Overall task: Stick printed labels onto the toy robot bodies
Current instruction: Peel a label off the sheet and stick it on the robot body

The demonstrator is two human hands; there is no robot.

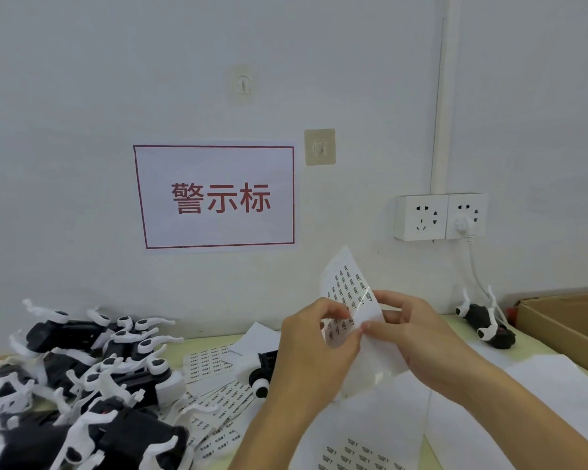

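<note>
Hands meet over the middle of the worktop (554,374), both on one label sheet (348,290) lifted clear of the surface and standing roughly upright in front of the wall. The left hand (314,347) has its grip pressed together on the sheet's left edge, thumb and fingertips curled onto the paper. The right hand (411,330) pinches the sheet from the right, thumb in front near the lower middle and fingers behind, where a clear strip of film curls up off the print. Whether a single label is already free I cannot tell. More label sheets (218,388) lie flat just left of the left wrist, and another printed sheet (357,452) lies at the near edge under the forearms. A heap of black-and-white toy robots (92,378) fills the left end of the worktop; one robot (263,371) sits half hidden behind the left hand, and another (486,322) lies alone to the right beside a cardboard box (564,320). On the wall hang a red-framed sign (214,196), two hooks (319,146) and a double socket (440,217) with one white plug in it.
</note>
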